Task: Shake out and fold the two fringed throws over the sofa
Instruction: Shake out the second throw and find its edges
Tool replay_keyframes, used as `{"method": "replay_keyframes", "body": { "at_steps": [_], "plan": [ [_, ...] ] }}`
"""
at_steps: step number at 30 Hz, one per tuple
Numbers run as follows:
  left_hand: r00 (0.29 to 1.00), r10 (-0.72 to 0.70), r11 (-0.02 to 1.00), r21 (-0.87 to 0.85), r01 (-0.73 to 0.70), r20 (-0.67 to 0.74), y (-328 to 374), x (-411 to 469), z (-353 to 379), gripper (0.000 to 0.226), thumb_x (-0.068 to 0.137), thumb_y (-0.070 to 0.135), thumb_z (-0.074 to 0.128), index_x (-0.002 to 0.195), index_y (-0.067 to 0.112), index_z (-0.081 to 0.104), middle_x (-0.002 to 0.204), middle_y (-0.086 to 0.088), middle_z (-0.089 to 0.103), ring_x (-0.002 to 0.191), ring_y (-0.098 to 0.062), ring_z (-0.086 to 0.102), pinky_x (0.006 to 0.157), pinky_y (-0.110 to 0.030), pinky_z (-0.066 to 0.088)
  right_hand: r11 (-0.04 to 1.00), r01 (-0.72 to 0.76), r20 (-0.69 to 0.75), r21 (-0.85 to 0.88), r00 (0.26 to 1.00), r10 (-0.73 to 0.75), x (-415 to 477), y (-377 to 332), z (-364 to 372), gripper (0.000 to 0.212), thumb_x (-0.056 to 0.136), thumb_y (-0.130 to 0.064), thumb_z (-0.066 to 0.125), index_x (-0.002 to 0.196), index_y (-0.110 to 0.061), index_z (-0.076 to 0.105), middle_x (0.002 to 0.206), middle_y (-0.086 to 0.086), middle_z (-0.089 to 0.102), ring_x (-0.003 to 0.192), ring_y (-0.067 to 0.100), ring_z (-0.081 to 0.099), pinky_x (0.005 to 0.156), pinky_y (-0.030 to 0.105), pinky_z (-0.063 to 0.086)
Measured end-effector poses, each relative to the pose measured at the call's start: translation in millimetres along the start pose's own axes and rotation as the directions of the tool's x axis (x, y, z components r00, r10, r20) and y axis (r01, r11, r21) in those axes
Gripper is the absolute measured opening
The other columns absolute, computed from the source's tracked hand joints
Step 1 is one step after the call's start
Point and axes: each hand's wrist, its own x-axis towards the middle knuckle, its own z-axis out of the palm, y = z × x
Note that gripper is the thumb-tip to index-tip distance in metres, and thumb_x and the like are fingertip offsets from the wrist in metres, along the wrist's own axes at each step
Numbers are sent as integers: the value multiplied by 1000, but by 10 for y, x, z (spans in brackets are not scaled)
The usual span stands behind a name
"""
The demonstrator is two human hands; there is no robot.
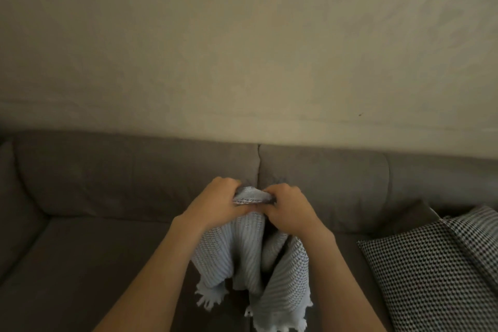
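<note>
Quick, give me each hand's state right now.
Left hand: closed, gripping the top edge of the pale throw.
Right hand: closed, gripping the same edge.

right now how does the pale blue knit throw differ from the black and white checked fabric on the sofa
The pale blue knit throw is plain-coloured; the black-and-white checked fabric is boldly patterned. The blue throw hangs bunched from the left hand and right hand; the checked fabric lies untouched on the grey sofa. Fringe shows on the blue throw's lower edge, none visible on the checked fabric. Both are textured textiles.
</note>
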Motion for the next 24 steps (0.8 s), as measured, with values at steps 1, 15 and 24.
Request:
{"method": "replay_keyframes", "body": {
  "at_steps": [1,15,24],
  "plan": [
    [1000,4,1000,22,-3,-16,-43,-37,28,16,87,39,78,88,27,68,76,8,71,70,-4,67,63,-35,53,1000,-28,-36,7,999,29,11,-12,-14,29,82,-46,60,73,-20,52,75,0,62,82,32,63,63,40,49],
    [980,-10,998,52,21,-199,-141,-86,-79,18,90,37,78,103,29,68,81,12,71,69,-4,65,61,-31,52,773,-264,-352,577,774,527,54,-58,-126,12,92,-7,56,100,-12,63,79,-4,64,64,15,61,52,26,46],
    [1000,24,999,-22,-24,-1,102,35,-141,7,78,21,74,83,24,71,69,5,67,64,-9,63,57,-35,46,955,97,2,281,995,-101,62,-88,-52,4,90,-22,70,87,-21,72,73,-1,70,64,6,61,61,30,48]
  ]
}}
